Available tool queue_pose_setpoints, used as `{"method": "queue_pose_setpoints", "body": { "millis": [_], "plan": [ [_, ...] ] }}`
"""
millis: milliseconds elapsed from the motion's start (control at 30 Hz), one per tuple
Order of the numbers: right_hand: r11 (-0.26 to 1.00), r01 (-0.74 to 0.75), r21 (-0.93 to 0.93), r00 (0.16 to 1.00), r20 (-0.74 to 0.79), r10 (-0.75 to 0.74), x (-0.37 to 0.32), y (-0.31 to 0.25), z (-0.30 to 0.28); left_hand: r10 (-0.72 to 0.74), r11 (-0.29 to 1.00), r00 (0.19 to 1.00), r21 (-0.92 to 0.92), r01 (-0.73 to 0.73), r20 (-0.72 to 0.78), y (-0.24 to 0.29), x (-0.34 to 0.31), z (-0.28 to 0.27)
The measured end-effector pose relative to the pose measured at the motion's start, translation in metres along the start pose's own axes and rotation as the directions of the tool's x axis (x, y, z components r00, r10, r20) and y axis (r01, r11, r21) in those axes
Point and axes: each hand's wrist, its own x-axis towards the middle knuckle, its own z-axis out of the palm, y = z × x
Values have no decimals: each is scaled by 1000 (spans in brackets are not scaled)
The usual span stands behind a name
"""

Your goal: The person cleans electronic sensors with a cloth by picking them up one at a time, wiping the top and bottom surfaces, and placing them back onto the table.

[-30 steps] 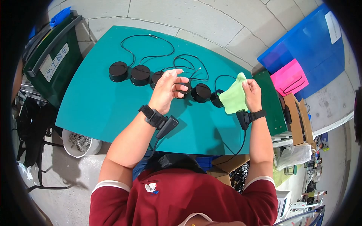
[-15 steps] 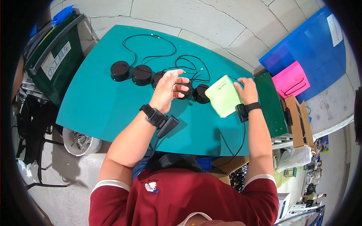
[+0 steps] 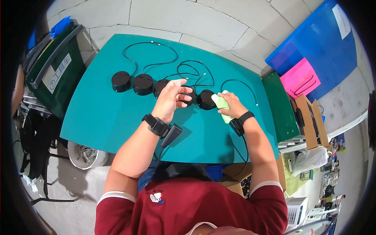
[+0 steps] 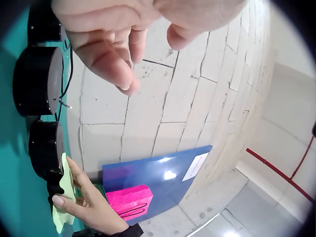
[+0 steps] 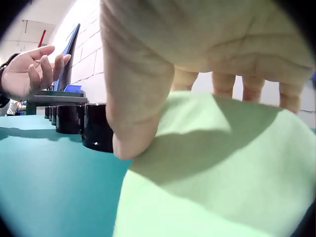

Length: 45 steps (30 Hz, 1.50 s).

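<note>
teal table point(image 3: 102, 121), five-plus discs point(image 3: 143, 83); right hand point(image 3: 234, 106) grips one cloth point(image 3: 220, 102)

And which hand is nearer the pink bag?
Right: the right hand grips the cloth toward the pink bag; the left hand is farther off, by the middle cylinders.

A pink bag point(image 3: 299, 76) is backed by a blue panel point(image 3: 335, 55) beside a pale block wall point(image 3: 164, 16). A white label point(image 3: 57, 73) is borne by a dark green bin point(image 3: 75, 78). Pale cords point(image 3: 87, 153) are held in a white bucket point(image 3: 95, 162).
</note>
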Motion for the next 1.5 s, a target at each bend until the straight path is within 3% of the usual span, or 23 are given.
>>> {"method": "queue_pose_setpoints", "body": {
  "millis": [200, 433, 500, 533, 567, 600, 633, 667, 733, 767, 867, 933, 1033, 1067, 1100, 1133, 1200, 1267, 1300, 1367, 1433, 1467, 1500],
  "plan": [
    [995, -98, -4, 988, 120, 98, -5, 0, -6, -22, 999, 1000, 30, 21, 21, -2, 0, -1],
    [994, -106, 22, 994, 20, 106, -12, 0, -2, -38, 998, 999, 52, 37, 18, -2, 0, 1],
    [967, -116, 225, 987, -87, 139, -13, 10, -7, -43, 997, 999, 61, 42, 21, -4, 0, 1],
    [966, -118, 228, 986, -91, 142, -12, 14, -8, -48, 997, 999, 63, 47, 22, -4, 0, 2],
    [826, -79, 558, 969, -153, 196, -11, 18, -9, -52, 997, 998, 65, 51, 24, -5, 0, 2],
    [583, 1, 812, 945, -192, 266, -12, 17, -13, -54, 996, 998, 69, 52, 29, -5, 0, 3],
    [440, 87, 894, 916, -245, 318, -12, 15, -15, -59, 996, 998, 71, 57, 37, -6, 0, 4],
    [437, 94, 894, 913, -253, 320, -13, 13, -19, -64, 995, 997, 74, 60, 46, -5, 0, 5],
    [-129, 327, 936, 901, -267, 341, -17, -3, -31, -68, 993, 996, 102, 62, 55, -3, -1, 9],
    [-166, 375, 912, 891, -305, 336, -17, -14, -35, -73, 991, 995, 121, 65, 61, -2, -1, 11],
    [-126, 463, 878, 861, -410, 301, -12, -50, -41, -65, 981, 993, 186, 45, 101, 11, -5, 30],
    [-19, 518, 855, 839, -503, 208, -12, -78, -46, -67, 974, 990, 222, 39, 123, 21, -8, 44],
    [377, 635, 675, 709, -702, 63, -12, -104, -51, 71, 921, 972, 359, -150, 223, 35, -4, 56],
    [504, 640, 580, 666, -745, 12, -12, -108, -52, 72, 917, 972, 368, -154, 226, 41, -4, 60],
    [539, 680, 497, 625, -777, -71, -14, -114, -57, 110, 881, 968, 429, -200, 225, 46, -4, 66],
    [533, 686, 496, 621, -781, -73, -14, -118, -60, 150, 839, 963, 487, -244, 225, 49, -3, 71],
    [510, 778, 367, 492, -861, -131, -11, -126, -64, 210, 799, 949, 518, -305, 235, 51, 1, 76],
    [508, 810, 294, 428, -888, -168, -11, -129, -67, 248, 777, 908, 491, -395, 338, 54, 4, 80],
    [497, 826, 264, 395, -902, -177, -10, -130, -67, 213, 843, 904, 397, -362, 372, 58, 3, 84],
    [510, 840, 185, 332, -919, -214, -8, -128, -66, 135, 875, 908, 382, -297, 396, 68, 0, 86],
    [548, 812, 200, 360, -911, -202, -13, -130, -63, 75, 909, 912, 349, -229, 402, 71, -2, 86],
    [539, 816, 207, 367, -906, -208, -9, -128, -61, 101, 908, 896, 328, -260, 433, 68, 0, 85],
    [519, 833, 193, 341, -917, -207, -4, -126, -59, 81, 902, 895, 351, -253, 438, 67, 1, 84]
  ]
}}
